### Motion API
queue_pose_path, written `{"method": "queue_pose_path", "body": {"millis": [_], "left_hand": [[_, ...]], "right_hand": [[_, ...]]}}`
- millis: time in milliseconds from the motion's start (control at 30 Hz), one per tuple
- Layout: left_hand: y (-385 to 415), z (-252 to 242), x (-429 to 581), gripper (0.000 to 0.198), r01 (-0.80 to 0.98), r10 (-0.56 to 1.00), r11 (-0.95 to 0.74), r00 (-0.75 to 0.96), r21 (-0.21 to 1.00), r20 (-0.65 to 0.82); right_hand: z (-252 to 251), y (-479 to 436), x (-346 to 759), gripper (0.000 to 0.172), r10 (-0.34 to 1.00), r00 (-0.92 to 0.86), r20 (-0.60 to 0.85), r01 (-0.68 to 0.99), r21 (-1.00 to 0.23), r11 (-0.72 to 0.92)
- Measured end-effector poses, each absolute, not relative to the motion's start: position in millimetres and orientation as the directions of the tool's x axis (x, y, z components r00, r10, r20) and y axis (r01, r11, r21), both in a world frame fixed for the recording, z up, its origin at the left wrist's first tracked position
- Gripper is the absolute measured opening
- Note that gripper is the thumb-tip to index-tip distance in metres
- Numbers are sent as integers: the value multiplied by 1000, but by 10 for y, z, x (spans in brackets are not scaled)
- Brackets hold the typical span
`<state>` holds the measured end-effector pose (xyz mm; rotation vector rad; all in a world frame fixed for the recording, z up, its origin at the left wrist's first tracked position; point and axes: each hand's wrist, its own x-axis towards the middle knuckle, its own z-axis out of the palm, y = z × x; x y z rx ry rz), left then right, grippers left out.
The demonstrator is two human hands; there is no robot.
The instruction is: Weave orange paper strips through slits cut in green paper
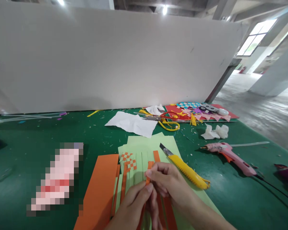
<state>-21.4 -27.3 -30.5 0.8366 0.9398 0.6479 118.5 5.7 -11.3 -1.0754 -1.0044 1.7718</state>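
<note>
Between both hands I hold an orange paper strip (150,164), its upper end sticking out above my fingers. My left hand (139,199) pinches it lower down. My right hand (169,179) pinches it near the top. Beneath lie light green paper sheets (165,143) with several green and orange strips. Small orange-and-green woven paper pieces (131,164) rest just left of my hands. A larger orange sheet (100,182) lies further left. Beside my right hand, a yellow utility knife (186,169) rests on the green paper with its blade out.
A pink glue gun (230,156) lies at the right, its cord running off the table. Scissors (166,119) lie on white paper (132,123) at the back. Crumpled tissue (214,131) and a red board (230,111) with woven paper sit back right. A white panel (110,60) stands behind.
</note>
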Motion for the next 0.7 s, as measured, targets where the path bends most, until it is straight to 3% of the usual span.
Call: {"method": "queue_pose_path", "body": {"millis": [167, 400, 700], "left_hand": [[-263, -266, -209, 38, -136, 788, 519, 459, 844, -411], [-252, -256, -234, 38, -119, 803, 511, 419, 851, -424], [-265, -308, -162, 38, -163, 816, 473, 452, 866, -361]], "right_hand": [[-95, 84, 1198, 39, 900, -319, -297, -202, -906, -371], [-21, 105, 1241, 24, 863, -393, -318, -104, -917, -385], [-28, 84, 1241, 32, 917, -288, -277, -162, -929, -332]]}}
